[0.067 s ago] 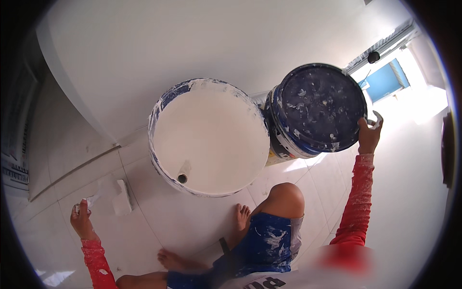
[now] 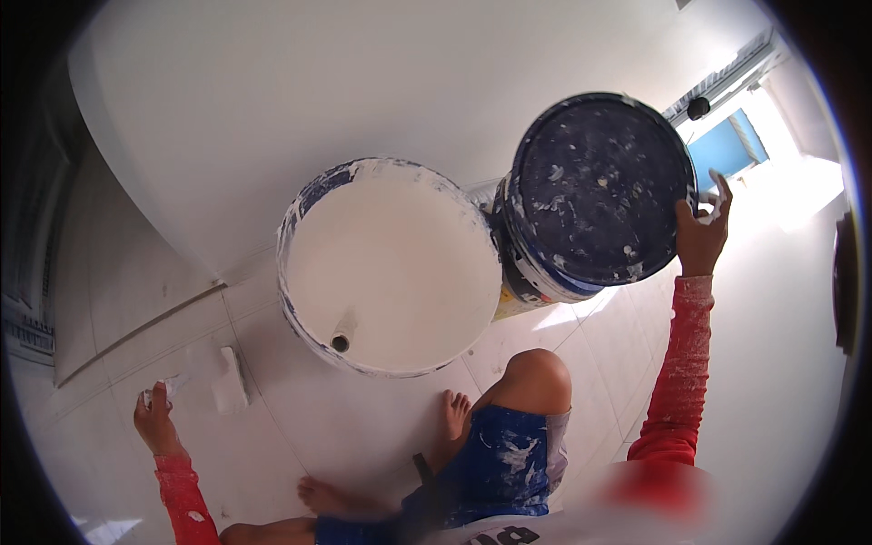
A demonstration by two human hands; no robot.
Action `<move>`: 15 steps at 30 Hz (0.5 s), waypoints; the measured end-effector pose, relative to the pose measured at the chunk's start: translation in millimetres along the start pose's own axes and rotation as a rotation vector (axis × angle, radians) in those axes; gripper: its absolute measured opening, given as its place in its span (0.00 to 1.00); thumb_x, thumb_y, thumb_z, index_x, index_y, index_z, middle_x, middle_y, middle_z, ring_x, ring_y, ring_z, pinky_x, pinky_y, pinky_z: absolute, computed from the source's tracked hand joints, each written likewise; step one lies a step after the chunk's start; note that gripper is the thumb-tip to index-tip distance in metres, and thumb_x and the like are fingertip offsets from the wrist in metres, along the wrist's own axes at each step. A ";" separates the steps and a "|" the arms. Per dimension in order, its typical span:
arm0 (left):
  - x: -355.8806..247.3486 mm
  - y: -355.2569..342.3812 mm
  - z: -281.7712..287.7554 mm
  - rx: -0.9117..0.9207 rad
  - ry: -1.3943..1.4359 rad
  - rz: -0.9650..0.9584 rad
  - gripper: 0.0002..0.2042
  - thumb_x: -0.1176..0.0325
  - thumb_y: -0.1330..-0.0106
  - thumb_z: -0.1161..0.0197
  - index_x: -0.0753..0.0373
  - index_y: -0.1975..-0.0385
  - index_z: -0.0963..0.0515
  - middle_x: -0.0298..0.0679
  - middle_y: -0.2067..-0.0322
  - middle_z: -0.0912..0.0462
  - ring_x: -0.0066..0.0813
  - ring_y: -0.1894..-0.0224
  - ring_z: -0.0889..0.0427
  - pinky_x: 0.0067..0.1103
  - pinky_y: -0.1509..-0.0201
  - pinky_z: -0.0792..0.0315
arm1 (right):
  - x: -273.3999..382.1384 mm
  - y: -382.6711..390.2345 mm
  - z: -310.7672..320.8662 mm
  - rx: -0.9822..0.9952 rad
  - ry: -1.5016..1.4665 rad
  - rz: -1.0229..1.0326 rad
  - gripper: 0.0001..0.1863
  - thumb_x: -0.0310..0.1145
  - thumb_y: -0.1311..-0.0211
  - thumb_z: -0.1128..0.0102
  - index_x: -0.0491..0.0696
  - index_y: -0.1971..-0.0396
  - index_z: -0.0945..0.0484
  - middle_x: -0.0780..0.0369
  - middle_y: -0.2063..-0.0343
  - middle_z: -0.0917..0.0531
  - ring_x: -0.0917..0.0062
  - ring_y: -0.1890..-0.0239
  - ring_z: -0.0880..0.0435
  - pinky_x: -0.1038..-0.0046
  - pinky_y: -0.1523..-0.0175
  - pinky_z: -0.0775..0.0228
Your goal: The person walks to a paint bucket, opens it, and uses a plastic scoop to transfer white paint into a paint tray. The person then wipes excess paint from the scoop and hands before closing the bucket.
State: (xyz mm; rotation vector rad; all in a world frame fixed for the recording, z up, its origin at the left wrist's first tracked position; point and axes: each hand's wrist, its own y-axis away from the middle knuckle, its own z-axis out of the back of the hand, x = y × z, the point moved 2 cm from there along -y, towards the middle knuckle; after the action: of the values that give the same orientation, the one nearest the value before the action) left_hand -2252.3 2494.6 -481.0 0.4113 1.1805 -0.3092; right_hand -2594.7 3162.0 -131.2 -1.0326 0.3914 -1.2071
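Note:
At the right, my right hand [image 2: 702, 238], smeared with white, is closed on the right edge of a dark blue, paint-spotted lid [image 2: 604, 191]. The lid is tilted on top of a bucket [image 2: 545, 280], whose side shows beneath it. To the left of that bucket stands a large open bucket [image 2: 289, 309] full of smooth off-white paint [image 2: 395, 263]. A hollow tube-like handle [image 2: 341, 342] sticks up from the paint near its front rim. Low at the left, my left hand [image 2: 158, 425] has its fingers closed round something whitish that I cannot make out.
A white flat piece [image 2: 231, 380] lies on the tiled floor [image 2: 272, 409] between my left hand and the paint bucket. Behind the buckets rises a pale wall [image 2: 300, 82]. My bare feet [image 2: 457, 411] and bent knee [image 2: 538, 380] are close to the bucket's front.
The lid has risen and tilted, moving up in the picture with my right hand. My left hand has hardly moved.

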 end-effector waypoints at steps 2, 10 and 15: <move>5.9 -7.9 -1.1 0.023 -0.040 -0.051 0.14 0.59 0.32 0.34 0.65 0.68 0.20 0.29 0.76 0.25 0.19 0.74 0.31 0.19 0.69 0.33 | 57.9 -18.4 -0.4 0.015 -0.037 0.207 0.35 0.19 0.50 0.34 0.45 0.37 0.29 0.64 0.60 0.19 0.83 0.67 0.18 0.80 0.65 0.24; 22.9 -24.4 7.2 0.025 -0.019 -0.096 0.19 0.52 0.33 0.34 0.65 0.71 0.22 0.31 0.78 0.28 0.21 0.75 0.30 0.20 0.72 0.32 | 133.0 9.7 -38.9 -0.106 -0.688 0.079 0.36 0.18 0.52 0.33 0.47 0.39 0.31 0.62 0.63 0.21 0.84 0.68 0.16 0.84 0.69 0.24; 43.3 -41.8 18.2 0.027 0.021 -0.047 0.18 0.53 0.35 0.31 0.63 0.62 0.21 0.30 0.72 0.24 0.17 0.74 0.29 0.15 0.73 0.35 | 108.3 72.5 -134.2 0.306 -0.845 -0.400 0.31 0.26 0.50 0.35 0.49 0.42 0.28 0.64 0.65 0.23 0.83 0.69 0.23 0.77 0.64 0.28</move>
State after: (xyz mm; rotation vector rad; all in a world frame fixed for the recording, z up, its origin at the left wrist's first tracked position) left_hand -2240.5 2448.3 -521.8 0.4110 1.2086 -0.3625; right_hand -2612.8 3005.3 -231.7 -1.2731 -0.6643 -1.0153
